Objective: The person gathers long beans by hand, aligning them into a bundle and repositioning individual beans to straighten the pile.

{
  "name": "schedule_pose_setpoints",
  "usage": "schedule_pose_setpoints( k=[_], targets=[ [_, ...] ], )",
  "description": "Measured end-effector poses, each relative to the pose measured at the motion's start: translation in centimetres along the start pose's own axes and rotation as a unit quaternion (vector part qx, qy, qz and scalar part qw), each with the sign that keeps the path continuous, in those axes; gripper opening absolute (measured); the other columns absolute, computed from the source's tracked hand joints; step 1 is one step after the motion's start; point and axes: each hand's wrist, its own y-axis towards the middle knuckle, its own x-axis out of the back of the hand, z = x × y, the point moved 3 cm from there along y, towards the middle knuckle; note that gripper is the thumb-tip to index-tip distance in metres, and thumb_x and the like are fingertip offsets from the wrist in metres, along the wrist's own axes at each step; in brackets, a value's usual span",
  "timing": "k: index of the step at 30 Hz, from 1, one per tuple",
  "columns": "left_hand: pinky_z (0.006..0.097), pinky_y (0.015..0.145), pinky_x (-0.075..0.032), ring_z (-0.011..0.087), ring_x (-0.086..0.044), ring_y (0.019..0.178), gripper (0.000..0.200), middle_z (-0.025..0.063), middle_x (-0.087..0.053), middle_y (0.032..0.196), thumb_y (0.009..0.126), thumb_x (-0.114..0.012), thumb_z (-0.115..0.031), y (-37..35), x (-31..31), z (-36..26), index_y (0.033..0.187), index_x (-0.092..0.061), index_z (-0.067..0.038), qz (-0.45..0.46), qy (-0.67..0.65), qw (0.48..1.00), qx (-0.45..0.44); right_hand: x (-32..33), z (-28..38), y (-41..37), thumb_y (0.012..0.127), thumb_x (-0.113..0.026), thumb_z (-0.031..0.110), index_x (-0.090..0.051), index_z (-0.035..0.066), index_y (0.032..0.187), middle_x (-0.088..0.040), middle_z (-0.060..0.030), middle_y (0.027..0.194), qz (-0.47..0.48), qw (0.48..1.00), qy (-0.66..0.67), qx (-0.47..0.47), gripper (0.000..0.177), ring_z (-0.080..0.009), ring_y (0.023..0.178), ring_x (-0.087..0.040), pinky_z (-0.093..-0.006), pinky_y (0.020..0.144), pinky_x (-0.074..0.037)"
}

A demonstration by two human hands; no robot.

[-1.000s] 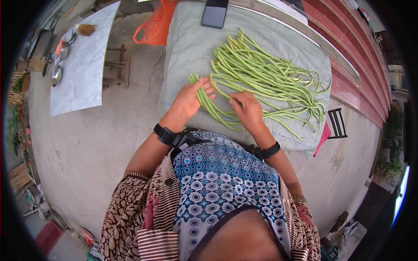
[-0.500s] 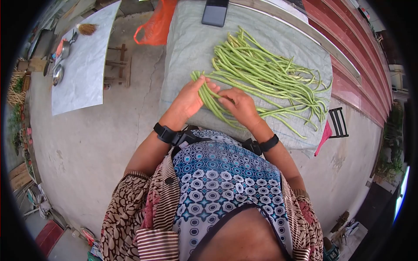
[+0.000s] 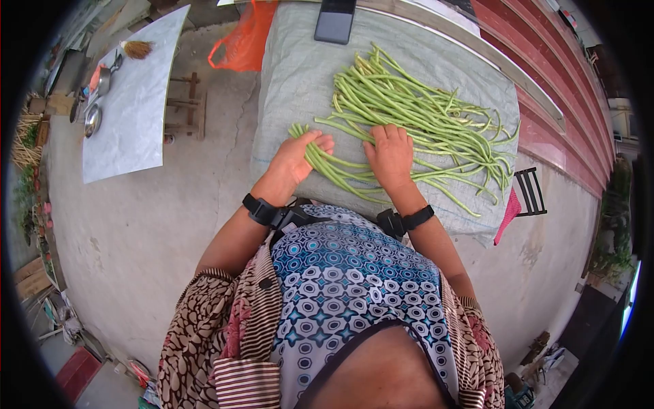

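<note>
My left hand (image 3: 294, 160) is closed around a small bunch of green long beans (image 3: 334, 172), their near ends poking out past the thumb and their tails trailing right over the cloth. To its right, my right hand (image 3: 391, 157) rests palm down at the near edge of the large pile of long beans (image 3: 409, 102). Its fingers bend over beans there, and the fingertips are partly hidden. One bean end sticks out leftward from under this hand. Both wrists wear black straps.
The beans lie on a grey-green woven sheet (image 3: 286, 82). A dark phone (image 3: 334, 24) sits at its far edge, with an orange plastic bag (image 3: 242, 41) hanging left of it. Further left stands a pale table (image 3: 129, 129) with a brush and metal bowls. Red steps (image 3: 545, 75) rise at right.
My right hand has left the bunch, moving right and up onto the pile. My left hand has shifted slightly left and down, still gripping its beans.
</note>
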Motion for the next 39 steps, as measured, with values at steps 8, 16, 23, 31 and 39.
schedule_pose_setpoints(
  k=[8, 16, 23, 31, 39],
  targets=[
    [0.0449, 0.098, -0.047, 0.0341, -0.054, 0.116, 0.036, 0.0278, -0.05, 0.13, 0.098, -0.051, -0.016, -0.8, -1.2, 0.1, 0.124, -0.045, 0.008, 0.019, 0.005, 1.0, -0.007, 0.2, -0.3, -0.3, 0.073, -0.07, 0.017, -0.06, 0.01, 0.094, -0.062, -0.009, 0.093, 0.101, 0.976, 0.186, -0.045, 0.023, -0.03, 0.09, -0.06, -0.0412, 0.077, -0.046],
    [0.0421, 0.099, -0.047, 0.0297, -0.054, 0.119, 0.031, 0.0204, -0.054, 0.129, 0.099, -0.048, -0.016, -1.0, -2.1, 0.0, 0.124, -0.048, 0.002, 0.067, -0.008, 0.997, -0.023, 0.5, -0.3, -1.2, 0.074, -0.071, 0.008, -0.061, 0.008, 0.098, -0.061, -0.0099, 0.093, 0.126, 0.918, 0.371, -0.063, 0.026, -0.0261, 0.089, -0.062, -0.0348, 0.078, -0.049],
    [0.0394, 0.095, -0.05, 0.0283, -0.058, 0.114, 0.029, 0.0172, -0.057, 0.125, 0.099, -0.05, -0.019, -1.1, -2.6, 0.2, 0.121, -0.048, 0.0, 0.104, -0.013, 0.994, -0.036, 0.0, 0.0, -1.8, 0.078, -0.071, 0.008, -0.061, 0.005, 0.1, -0.063, -0.0105, 0.094, 0.145, 0.884, 0.442, -0.044, 0.024, -0.0233, 0.088, -0.063, -0.0327, 0.08, -0.05],
    [0.0399, 0.093, -0.05, 0.0286, -0.059, 0.111, 0.027, 0.0171, -0.058, 0.123, 0.1, -0.049, -0.021, -2.4, -4.3, -0.2, 0.12, -0.048, -0.004, 0.101, 0.034, 0.987, -0.117, -0.5, -0.4, -2.1, 0.08, -0.07, 0.009, -0.065, 0.005, 0.103, -0.064, -0.0089, 0.092, 0.105, 0.886, 0.448, -0.059, 0.024, -0.0205, 0.088, -0.063, -0.0317, 0.08, -0.05],
    [0.0366, 0.09, -0.051, 0.0251, -0.061, 0.105, 0.031, 0.0125, -0.061, 0.11, 0.098, -0.054, -0.021, -2.4, -5.3, -0.2, 0.122, -0.05, -0.002, 0.146, 0.012, 0.986, -0.077, 0.3, -0.3, -1.6, 0.079, -0.07, 0.007, -0.067, 0.004, 0.101, -0.063, -0.0085, 0.095, 0.113, 0.864, 0.487, -0.061, 0.022, -0.0209, 0.09, -0.061, -0.0319, 0.081, -0.049]
  ],
)
